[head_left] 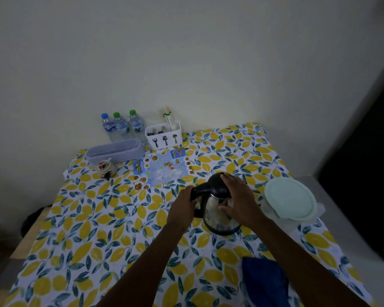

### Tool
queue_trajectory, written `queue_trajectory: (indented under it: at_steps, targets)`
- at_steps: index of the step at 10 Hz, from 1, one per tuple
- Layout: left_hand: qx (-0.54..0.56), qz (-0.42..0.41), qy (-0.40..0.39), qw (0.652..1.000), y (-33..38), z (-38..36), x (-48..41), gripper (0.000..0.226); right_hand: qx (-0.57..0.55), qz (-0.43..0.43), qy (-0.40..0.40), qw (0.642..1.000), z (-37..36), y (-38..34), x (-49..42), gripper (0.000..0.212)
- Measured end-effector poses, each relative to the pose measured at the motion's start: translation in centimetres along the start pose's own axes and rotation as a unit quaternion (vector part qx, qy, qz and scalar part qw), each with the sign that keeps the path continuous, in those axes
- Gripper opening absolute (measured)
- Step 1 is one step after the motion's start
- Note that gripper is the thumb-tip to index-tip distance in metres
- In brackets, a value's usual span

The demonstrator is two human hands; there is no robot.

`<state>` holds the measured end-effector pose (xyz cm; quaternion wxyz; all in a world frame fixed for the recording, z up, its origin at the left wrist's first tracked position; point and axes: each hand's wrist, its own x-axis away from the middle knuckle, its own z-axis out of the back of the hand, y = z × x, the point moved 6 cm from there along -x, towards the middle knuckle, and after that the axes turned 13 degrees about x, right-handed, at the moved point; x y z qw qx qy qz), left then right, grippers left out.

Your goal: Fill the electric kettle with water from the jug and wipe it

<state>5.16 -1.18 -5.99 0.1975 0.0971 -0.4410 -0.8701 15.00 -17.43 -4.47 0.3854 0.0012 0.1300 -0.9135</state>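
The steel electric kettle [215, 209] with a black lid and black handle stands on its black base in the middle of the table. My left hand [182, 207] is wrapped around the kettle's handle on its left side. My right hand [239, 200] lies over the lid and the kettle's right side, fingers on the lid and thumb against the steel wall. The translucent jug [289, 201] with a pale green lid stands just to the right of the kettle. A blue cloth [264, 282] lies near the table's front edge, under my right forearm.
The table carries a lemon-print cloth [111, 229]. At the back stand three water bottles [120, 126], a white cutlery holder [164, 136], a lilac oblong box [115, 150], a small painted jar [105, 168] and a blue leaflet [162, 169]. The wall is close behind.
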Motion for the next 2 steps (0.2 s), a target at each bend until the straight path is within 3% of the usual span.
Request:
queue_trajectory:
  at_steps: [2]
  targets:
    - [-0.115, -0.028, -0.025, 0.993, 1.0, 2.2, -0.1, 0.059, 0.059, 0.003, -0.022, 0.998, 1.5, -0.7, -1.5, 0.085]
